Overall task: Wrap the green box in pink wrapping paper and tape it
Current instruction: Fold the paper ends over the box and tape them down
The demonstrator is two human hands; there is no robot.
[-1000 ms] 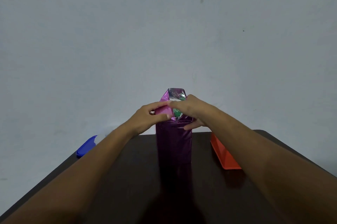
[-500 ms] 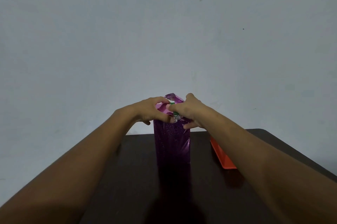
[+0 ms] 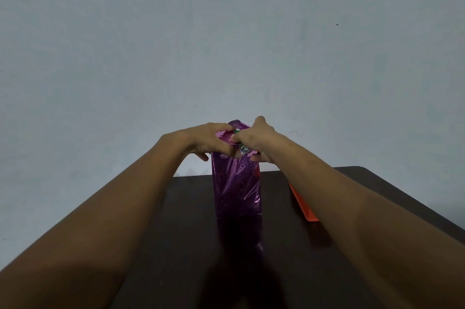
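Note:
A tall box stands upright in the middle of the dark table, covered in shiny pink wrapping paper (image 3: 236, 190). Only a sliver of the green box (image 3: 237, 130) shows at the top, between my hands. My left hand (image 3: 201, 141) grips the top left of the package, its fingers curled over a folded pink flap. From the right, my right hand (image 3: 254, 141) pinches the paper folds at the top, with its thumb lower against the side. The far flap still sticks up a little behind my fingers. No tape is in view.
An orange tray (image 3: 303, 205) lies on the dark table (image 3: 176, 246) to the right of the package, partly hidden by my right forearm. A plain grey wall stands close behind the table's far edge.
The tall back flap that stood above the package has been folded down lower under my hands. The view has shifted, and the blue object at the left is now out of sight.

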